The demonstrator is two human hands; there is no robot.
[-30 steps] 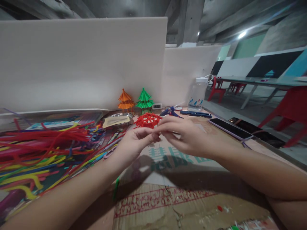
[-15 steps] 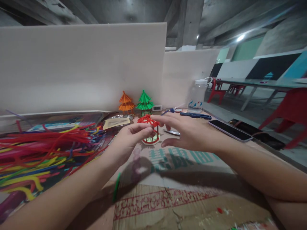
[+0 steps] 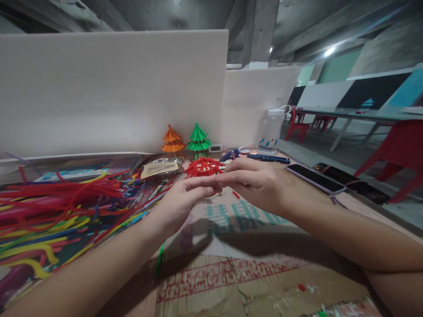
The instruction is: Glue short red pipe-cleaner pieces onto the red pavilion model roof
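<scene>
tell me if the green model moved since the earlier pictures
No: the green model shows no shift either way against the white panel behind it.

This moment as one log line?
Left hand, right hand: in front of red pipe-cleaner structure | fingers: overlapping in view | grip: unclear | behind: orange pagoda model, green pagoda model

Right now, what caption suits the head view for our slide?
Left hand and right hand at a red model pavilion, an orange pagoda and a green pagoda standing behind.
</scene>
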